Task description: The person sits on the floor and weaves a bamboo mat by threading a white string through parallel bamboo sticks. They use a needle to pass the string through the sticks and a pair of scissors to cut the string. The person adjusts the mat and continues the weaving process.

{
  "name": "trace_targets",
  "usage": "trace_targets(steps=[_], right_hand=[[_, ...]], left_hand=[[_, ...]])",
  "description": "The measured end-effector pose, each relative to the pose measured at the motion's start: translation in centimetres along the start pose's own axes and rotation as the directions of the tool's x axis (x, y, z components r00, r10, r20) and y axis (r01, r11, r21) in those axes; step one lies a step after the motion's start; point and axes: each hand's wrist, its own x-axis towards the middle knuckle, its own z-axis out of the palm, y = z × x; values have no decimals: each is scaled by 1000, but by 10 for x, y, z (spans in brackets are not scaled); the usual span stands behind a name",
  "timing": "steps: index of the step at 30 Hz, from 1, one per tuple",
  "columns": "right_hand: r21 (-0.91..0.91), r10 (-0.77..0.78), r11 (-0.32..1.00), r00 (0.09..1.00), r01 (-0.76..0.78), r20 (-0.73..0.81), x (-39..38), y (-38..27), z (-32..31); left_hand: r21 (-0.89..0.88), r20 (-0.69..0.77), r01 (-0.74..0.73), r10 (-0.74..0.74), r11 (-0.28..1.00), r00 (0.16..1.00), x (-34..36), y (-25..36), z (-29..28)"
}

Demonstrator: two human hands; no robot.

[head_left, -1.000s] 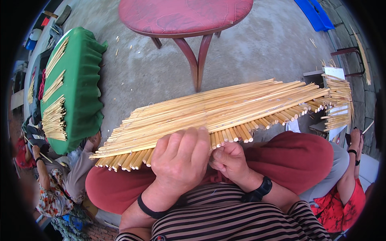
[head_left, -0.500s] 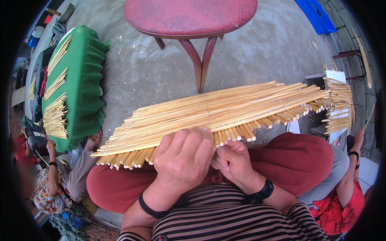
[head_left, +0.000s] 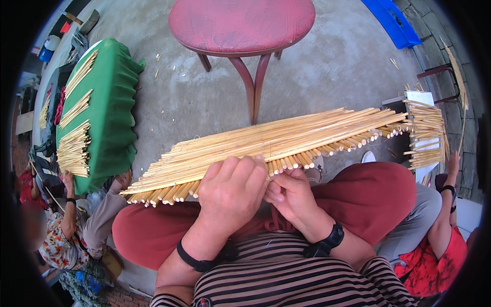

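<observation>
A wide mat of pale yellow plant stalks (head_left: 302, 132), laid side by side, slants across above my lap. Its near side shows a second layer of cut round ends. My left hand (head_left: 230, 190) is closed over the mat's near edge, knuckles up, with the fingertips hidden. Just to its right, my right hand (head_left: 292, 194) is closed in a pinch below the stalk ends. What sits between those fingers is too small to make out. A thin dark thread line crosses the stalks above my hands.
Ahead stands a stool with a red padded seat (head_left: 243, 25). At left, a green cloth-covered table (head_left: 110, 102) carries bundles of stalks (head_left: 74, 148). More stalks (head_left: 427, 130) lie on a stand at right. Other people sit on both sides. A blue crate (head_left: 394, 23) is at the far right.
The view has shifted slightly. My right hand has turned a little and shifted slightly up and left under the stalk ends. My left hand keeps its hold on the mat.
</observation>
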Motion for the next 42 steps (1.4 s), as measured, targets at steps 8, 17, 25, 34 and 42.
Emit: trace_targets(steps=[8, 17, 25, 34, 42], right_hand=[[-674, 74, 712, 976, -196, -205, -10, -35, -2], [-497, -71, 844, 962, 200, 265, -86, -80, 35], [-367, -620, 363, 517, 856, 591, -157, -81, 110], [-912, -184, -299, 921, 280, 343, -121, -70, 52], [-837, -590, -323, 597, 443, 543, -119, -95, 71]], left_hand=[[76, -51, 75, -71, 994, 996, -10, 6, 1], [168, 54, 20, -29, 986, 998, 1, 56, -153], [454, -352, -156, 338, 877, 873, -25, 153, -288], [474, -257, -141, 289, 869, 922, -13, 65, -93], [366, -284, -122, 236, 922, 929, -14, 34, -14]])
